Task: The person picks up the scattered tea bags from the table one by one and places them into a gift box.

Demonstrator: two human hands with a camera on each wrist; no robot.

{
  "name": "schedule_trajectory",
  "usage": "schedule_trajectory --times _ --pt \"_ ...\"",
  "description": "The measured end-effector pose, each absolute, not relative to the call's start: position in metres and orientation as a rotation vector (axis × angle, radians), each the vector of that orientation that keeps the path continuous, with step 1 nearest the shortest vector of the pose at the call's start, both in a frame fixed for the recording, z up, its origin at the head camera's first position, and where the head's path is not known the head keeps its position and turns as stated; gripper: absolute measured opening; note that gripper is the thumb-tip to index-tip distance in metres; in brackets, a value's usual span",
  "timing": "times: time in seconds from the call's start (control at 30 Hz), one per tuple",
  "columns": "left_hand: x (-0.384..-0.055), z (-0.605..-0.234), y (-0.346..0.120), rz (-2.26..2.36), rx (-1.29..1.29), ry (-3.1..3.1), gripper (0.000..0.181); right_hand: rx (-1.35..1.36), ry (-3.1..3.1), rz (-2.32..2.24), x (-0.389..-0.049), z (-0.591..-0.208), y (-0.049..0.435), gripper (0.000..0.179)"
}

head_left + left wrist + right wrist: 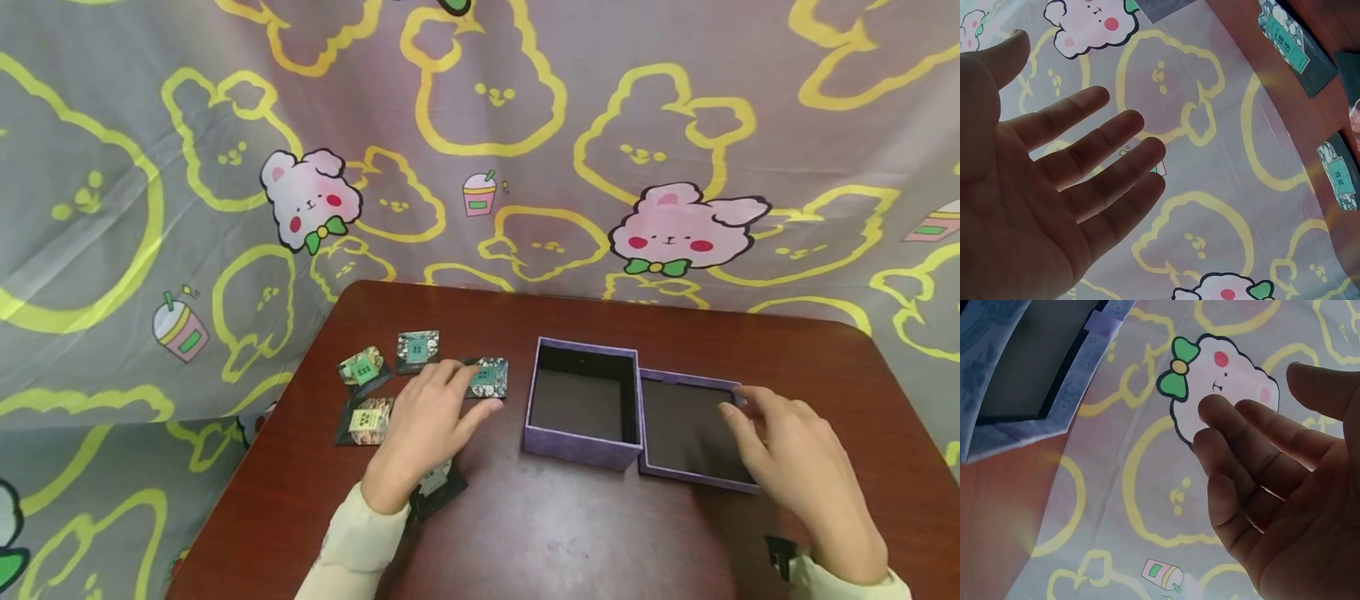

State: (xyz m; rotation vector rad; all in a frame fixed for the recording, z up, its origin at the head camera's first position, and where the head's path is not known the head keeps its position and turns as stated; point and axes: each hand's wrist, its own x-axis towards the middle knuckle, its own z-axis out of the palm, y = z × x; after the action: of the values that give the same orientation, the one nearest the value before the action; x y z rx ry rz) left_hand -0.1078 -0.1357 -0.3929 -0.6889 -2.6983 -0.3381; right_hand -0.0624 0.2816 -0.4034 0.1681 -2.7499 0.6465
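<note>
My left hand [431, 412] hovers over several small printed packets, its fingers spread and nothing in them. A teal-labelled packet [491, 380] lies just beyond its fingertips, partly covered by them. Beneath the left wrist, a dark packet [441, 485] is partly hidden. My right hand [798, 454] hangs over the right side of a shallow purple tray-like lid [682, 425], thumb and fingers apart and holding nothing. In the right wrist view its fingers are loosely bent in the air. A deeper purple box [581, 447] with a black, bare inside stands left of the lid, against it.
Further left lie a teal-labelled packet [417, 350], a green-labelled packet [363, 368] and a yellow-labelled packet [366, 421]. The brown table [570, 533] meets a grey cloth [525, 242] with cartoon prints at its back and left edges.
</note>
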Motion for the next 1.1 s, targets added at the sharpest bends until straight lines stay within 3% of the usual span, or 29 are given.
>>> schedule_trajectory --times 0.6,1.1 --pt "-0.110 -0.393 -0.134 -0.317 -0.732 -2.698 0.047 0.145 -2.817 0.690 -0.071 -0.406 0.258 0.032" --pt "-0.106 -0.393 -0.136 -0.325 -0.699 -2.701 0.048 0.215 -2.815 0.702 -0.076 -0.419 0.237 0.021"
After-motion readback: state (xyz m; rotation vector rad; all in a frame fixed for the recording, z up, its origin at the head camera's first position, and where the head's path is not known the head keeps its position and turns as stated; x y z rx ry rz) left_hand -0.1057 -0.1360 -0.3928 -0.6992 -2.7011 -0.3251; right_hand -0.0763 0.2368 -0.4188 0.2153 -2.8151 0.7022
